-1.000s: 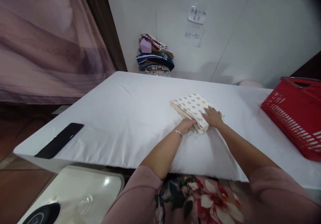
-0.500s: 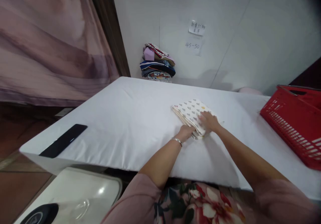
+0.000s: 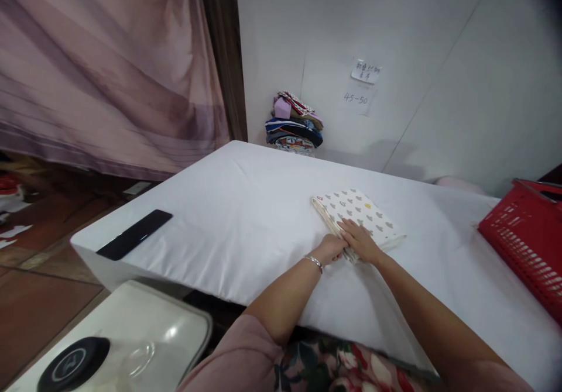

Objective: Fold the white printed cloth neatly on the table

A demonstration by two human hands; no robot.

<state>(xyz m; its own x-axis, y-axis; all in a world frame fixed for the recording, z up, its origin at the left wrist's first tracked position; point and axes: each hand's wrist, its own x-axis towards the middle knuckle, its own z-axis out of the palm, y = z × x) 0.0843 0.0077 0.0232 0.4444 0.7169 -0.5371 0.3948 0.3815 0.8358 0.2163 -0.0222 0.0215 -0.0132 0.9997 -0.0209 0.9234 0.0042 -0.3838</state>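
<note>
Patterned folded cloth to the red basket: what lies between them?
In the head view, a stretch of white table cover lies between the patterned folded cloth and the red basket.

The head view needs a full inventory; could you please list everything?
Table: 1, white, centre
Folded cloth: 1, cream and grey, on table
Basket: 1, red, table's right end
Slab: 1, black, table's left end
Cloth stack: 1, mixed colours, beyond table
Wall: 1, pale grey, behind
Notes: 2, white, on wall
Curtain: 1, pink, upper left
Post: 1, brown, beside curtain
Box: 1, white, lower left
Disc: 1, black, on box
Floor: 1, brown, left
Scraps: several, white, far left
Bracelet: 1, silver, left wrist
Top: 1, pink and floral, bottom
Left hand: 1, at cloth's near edge
Right hand: 1, on cloth
</note>
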